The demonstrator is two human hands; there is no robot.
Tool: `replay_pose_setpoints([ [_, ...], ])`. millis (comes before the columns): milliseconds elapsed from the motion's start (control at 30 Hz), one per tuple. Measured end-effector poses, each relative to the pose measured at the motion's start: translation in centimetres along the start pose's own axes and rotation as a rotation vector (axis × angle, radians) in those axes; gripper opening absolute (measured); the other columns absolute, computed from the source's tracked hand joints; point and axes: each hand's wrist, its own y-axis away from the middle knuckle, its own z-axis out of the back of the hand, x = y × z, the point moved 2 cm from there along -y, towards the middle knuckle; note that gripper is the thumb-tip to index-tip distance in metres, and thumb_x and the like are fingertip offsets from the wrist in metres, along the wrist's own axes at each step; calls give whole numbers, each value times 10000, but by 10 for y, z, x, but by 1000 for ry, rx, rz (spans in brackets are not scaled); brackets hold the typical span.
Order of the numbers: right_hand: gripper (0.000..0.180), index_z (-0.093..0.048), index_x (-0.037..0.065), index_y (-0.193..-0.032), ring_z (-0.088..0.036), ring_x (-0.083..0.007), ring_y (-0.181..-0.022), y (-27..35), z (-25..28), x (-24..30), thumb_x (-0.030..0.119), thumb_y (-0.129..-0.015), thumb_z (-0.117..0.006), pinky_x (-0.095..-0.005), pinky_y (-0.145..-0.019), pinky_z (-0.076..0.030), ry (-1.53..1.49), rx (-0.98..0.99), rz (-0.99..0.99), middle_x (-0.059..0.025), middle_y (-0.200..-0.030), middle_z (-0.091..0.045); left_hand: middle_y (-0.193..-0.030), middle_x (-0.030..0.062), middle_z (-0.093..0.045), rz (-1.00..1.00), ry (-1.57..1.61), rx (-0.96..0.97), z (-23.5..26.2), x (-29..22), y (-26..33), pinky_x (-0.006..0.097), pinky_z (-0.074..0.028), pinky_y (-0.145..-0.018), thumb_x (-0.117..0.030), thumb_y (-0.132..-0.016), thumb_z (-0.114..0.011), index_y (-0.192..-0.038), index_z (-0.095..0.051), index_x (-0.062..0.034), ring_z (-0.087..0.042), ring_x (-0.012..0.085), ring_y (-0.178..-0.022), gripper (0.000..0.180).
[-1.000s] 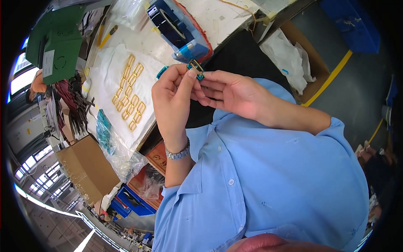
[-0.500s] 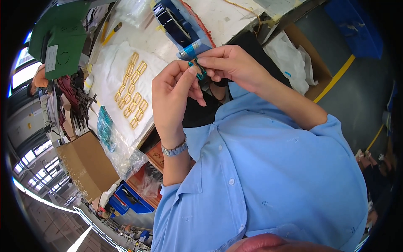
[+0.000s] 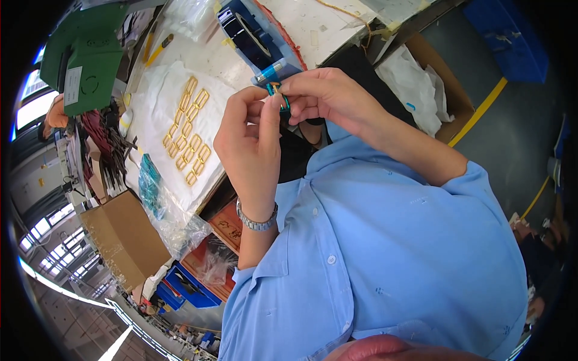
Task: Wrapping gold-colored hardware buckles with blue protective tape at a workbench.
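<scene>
My left hand (image 3: 248,141) and my right hand (image 3: 330,93) meet in front of the tape dispenser (image 3: 288,37). Between their fingertips is a small metal buckle (image 3: 285,103), gold in part and covered in part with teal film. My left thumb and forefinger pinch its left side, while the right thumb and forefinger close on its upper end. Fingers hide much of it. A roll of dark blue tape (image 3: 245,37) sits in the dispenser, and a strip of blue film (image 3: 269,73) shows at its near end. Several gold rectangular buckles (image 3: 191,176) lie in rows on a white sheet (image 3: 158,99) to the left.
A yellow cutter knife (image 3: 159,51) lies at the back of the table. Clear plastic with teal film pieces (image 3: 149,186) hangs at the table's left edge. A cardboard box (image 3: 126,237) stands lower left; another box (image 3: 451,99) with white sheeting is at the right. A blue bin (image 3: 506,39) stands beyond.
My left hand has turned, its thumb now more upright, and its wrist has shifted to the right. The buckle has tilted between my fingers. My right hand has moved only slightly.
</scene>
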Motion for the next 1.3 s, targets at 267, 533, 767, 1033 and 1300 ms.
replay_pose_setpoints([
  [267,221,-757,-22,-1109,-738,-123,-867,5,-5,-5,176,-1020,-719,-264,-784,-607,-153,36,-6,-87,-1006,-774,-1005,108,-738,-347,-93,-263,-12,18,22,269,-592,-655,70,-920,-768,-1162,-712,26,-720,140,-774,252],
  [533,192,-743,-18,-1115,-741,-150,-891,15,-14,-14,148,-1029,-697,-282,-834,-605,-307,2,-33,-77,-1000,-768,-924,99,-741,-364,-164,-287,-11,5,19,275,-588,-632,65,-929,-752,-1086,-738,23,-719,144,-723,163],
  [767,180,-730,-5,-1131,-730,-174,-1022,30,-26,-20,143,-1046,-673,-335,-973,-607,-533,-48,-87,-81,-1084,-760,-837,93,-722,-401,-249,-159,4,-16,7,284,-563,-604,45,-907,-750,-980,-743,4,-696,161,-659,83],
  [1033,166,-717,-5,-1141,-720,-206,-1063,30,-31,-20,120,-1037,-680,-385,-1069,-589,-659,-68,-143,-99,-1118,-746,-827,92,-730,-292,-244,-22,12,-29,-8,271,-557,-628,20,-910,-741,-962,-740,11,-699,146,-656,52],
  [1300,172,-723,-12,-1152,-719,-219,-1070,36,-34,-19,100,-1027,-686,-396,-1080,-587,-689,-79,-173,-102,-1117,-745,-802,73,-726,-229,-212,19,15,-32,-10,244,-542,-641,19,-915,-731,-969,-739,24,-686,113,-663,54],
])
